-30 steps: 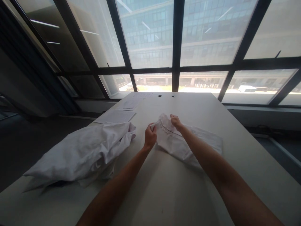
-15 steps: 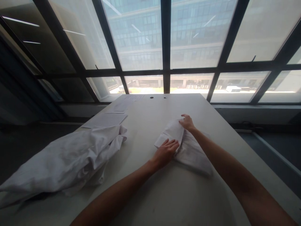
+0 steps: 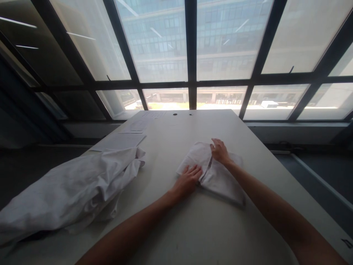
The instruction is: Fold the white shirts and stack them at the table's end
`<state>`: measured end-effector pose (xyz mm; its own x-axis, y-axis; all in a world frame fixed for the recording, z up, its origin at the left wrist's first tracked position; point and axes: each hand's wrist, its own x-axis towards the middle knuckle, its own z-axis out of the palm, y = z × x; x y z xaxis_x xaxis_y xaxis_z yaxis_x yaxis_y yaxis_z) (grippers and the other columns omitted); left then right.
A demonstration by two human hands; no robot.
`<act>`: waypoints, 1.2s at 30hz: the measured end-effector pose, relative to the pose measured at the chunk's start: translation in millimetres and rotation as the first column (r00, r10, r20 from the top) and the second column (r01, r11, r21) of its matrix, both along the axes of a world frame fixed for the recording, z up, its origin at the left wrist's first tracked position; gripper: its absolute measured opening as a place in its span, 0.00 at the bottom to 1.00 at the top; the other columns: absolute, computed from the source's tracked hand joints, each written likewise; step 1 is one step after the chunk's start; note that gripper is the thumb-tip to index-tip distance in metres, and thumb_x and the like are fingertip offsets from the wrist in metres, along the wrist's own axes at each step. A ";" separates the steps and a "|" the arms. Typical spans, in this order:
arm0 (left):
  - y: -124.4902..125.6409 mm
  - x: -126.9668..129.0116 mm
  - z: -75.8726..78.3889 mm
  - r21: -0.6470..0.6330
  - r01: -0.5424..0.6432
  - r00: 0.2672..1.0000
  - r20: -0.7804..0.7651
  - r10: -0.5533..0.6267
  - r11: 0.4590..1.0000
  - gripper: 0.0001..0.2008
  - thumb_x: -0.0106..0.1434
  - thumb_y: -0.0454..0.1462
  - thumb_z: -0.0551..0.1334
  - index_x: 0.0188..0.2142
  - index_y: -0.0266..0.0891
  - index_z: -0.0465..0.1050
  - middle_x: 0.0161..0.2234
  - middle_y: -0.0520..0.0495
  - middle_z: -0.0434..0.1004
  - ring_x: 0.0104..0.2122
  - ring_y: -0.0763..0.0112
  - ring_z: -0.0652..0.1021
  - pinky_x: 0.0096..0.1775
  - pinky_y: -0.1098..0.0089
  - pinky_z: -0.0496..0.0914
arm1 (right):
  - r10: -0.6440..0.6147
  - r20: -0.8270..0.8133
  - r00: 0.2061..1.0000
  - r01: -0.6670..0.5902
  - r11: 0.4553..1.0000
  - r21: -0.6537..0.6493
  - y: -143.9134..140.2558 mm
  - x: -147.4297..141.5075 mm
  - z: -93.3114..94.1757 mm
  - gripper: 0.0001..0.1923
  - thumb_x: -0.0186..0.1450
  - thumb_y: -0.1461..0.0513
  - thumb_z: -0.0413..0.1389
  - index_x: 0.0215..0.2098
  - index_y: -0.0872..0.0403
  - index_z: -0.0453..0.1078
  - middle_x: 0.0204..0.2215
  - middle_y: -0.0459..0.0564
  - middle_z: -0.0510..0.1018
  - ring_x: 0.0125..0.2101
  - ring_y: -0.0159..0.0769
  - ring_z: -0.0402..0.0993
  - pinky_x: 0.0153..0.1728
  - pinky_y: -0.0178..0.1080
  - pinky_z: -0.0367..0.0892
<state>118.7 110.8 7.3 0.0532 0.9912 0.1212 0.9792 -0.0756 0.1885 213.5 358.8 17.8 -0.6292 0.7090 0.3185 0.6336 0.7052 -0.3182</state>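
Note:
A small folded white cloth [image 3: 220,176] lies on the white table [image 3: 198,228] a little right of centre. My left hand [image 3: 189,178] rests flat on the cloth's near left corner, fingers spread. My right hand [image 3: 220,151] presses down on the cloth's top fold near its far edge, fingers bent over the fabric. Neither hand lifts the cloth.
A large crumpled pile of white fabric [image 3: 68,191] covers the table's left side and hangs over its edge. Sheets of paper [image 3: 120,141] lie behind it toward the window. Two small holes [image 3: 182,114] mark the table's far end. Tall windows [image 3: 190,55] stand beyond.
Both hands first pinched the cloth's raised far edge. They folded it over and down, and now they press the folded cloth flat on the table.

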 end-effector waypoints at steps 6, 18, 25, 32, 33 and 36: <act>-6.6 5.3 -1.6 -0.028 -0.006 0.998 -0.058 0.004 1.000 0.35 0.62 0.23 0.50 0.68 0.38 0.59 0.70 0.42 0.56 0.71 0.58 0.52 0.69 0.48 0.46 | 0.155 0.263 0.952 -0.133 0.986 -0.099 -27.1 -10.4 -13.4 0.34 0.75 0.50 0.39 0.73 0.60 0.48 0.74 0.62 0.45 0.72 0.50 0.37 0.68 0.57 0.40; 103.6 -95.0 43.6 0.070 -0.328 0.845 0.468 0.260 0.942 0.18 0.68 0.39 0.59 0.53 0.34 0.77 0.55 0.37 0.78 0.56 0.59 0.76 0.62 0.61 0.65 | 0.303 0.210 0.930 -0.290 0.953 -0.092 -23.3 -8.6 -15.8 0.34 0.75 0.50 0.43 0.73 0.59 0.50 0.72 0.62 0.50 0.72 0.48 0.43 0.69 0.52 0.42; 123.7 -124.1 30.1 -0.071 -0.201 0.835 0.509 0.209 0.977 0.23 0.62 0.55 0.61 0.32 0.36 0.78 0.30 0.48 0.80 0.32 0.66 0.77 0.38 0.69 0.72 | 0.690 0.123 0.713 -0.690 0.722 -0.048 -22.9 6.2 -2.7 0.30 0.75 0.53 0.45 0.72 0.54 0.54 0.72 0.55 0.53 0.71 0.40 0.45 0.69 0.46 0.45; 68.2 -150.0 27.9 -0.266 -0.144 0.825 0.500 0.265 0.953 0.31 0.55 0.64 0.60 0.20 0.38 0.67 0.19 0.55 0.60 0.22 0.74 0.61 0.25 0.72 0.55 | 0.091 0.097 0.991 -0.095 0.995 0.033 -40.4 33.3 -2.8 0.28 0.74 0.61 0.43 0.70 0.59 0.57 0.71 0.63 0.54 0.71 0.51 0.45 0.67 0.59 0.44; 62.6 -150.5 27.6 -0.275 -0.136 0.821 0.506 0.264 0.952 0.31 0.55 0.64 0.60 0.20 0.39 0.66 0.19 0.55 0.60 0.22 0.74 0.60 0.25 0.72 0.55 | -0.003 0.129 0.992 0.003 1.000 -0.005 -45.7 40.7 -6.4 0.28 0.74 0.60 0.42 0.70 0.60 0.57 0.70 0.65 0.55 0.70 0.55 0.46 0.66 0.61 0.46; 50.5 -145.4 25.2 -0.247 -0.149 0.818 0.514 0.259 0.958 0.30 0.56 0.63 0.60 0.19 0.39 0.65 0.19 0.54 0.61 0.22 0.73 0.62 0.26 0.72 0.57 | -0.031 0.225 0.974 0.043 0.998 -0.049 -60.1 60.9 -17.4 0.30 0.74 0.56 0.41 0.70 0.61 0.56 0.70 0.66 0.55 0.70 0.56 0.47 0.66 0.60 0.44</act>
<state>-26.7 161.3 32.5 -0.1713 0.9782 -0.1176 0.7073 0.2052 0.6765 274.4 298.7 0.3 -0.6534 0.7452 0.1336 0.7182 0.6659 -0.2021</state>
